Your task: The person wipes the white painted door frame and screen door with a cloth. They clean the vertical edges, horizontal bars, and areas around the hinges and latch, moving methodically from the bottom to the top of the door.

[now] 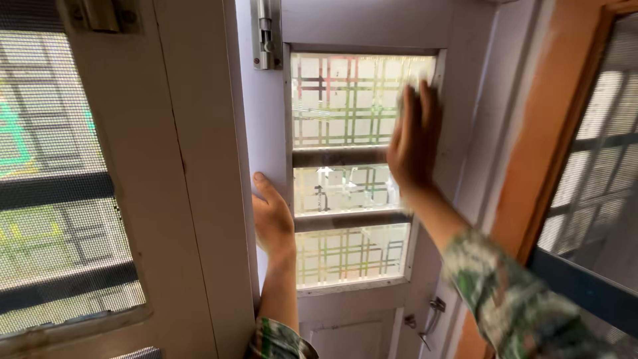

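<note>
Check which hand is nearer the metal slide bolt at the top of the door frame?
Left. The left hand grips the white frame edge directly below the slide bolt. The right hand lies flat on the patterned glass pane, off to the bolt's right.
</note>
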